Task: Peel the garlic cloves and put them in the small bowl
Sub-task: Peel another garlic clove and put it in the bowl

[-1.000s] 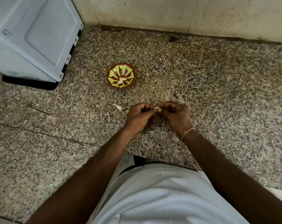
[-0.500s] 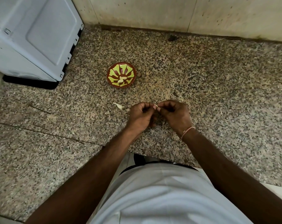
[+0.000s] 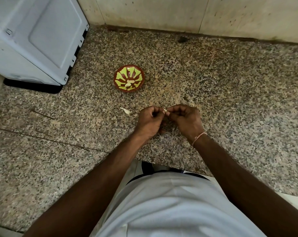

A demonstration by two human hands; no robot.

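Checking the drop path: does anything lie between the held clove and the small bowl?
Nothing visible does. Both hands pinch the garlic clove; bare counter runs to the small bowl. A loose garlic piece lies left of the line.

A speckled granite worktop (image 3: pixel 230 93) is backed by a stained, pale tiled wall (image 3: pixel 161 12). A white appliance (image 3: pixel 33 40) is set in the far left corner. A thin seam (image 3: pixel 42 139) is seen crossing the stone.

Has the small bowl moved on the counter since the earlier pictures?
No. The small bowl sits in the same spot relative to the white appliance.
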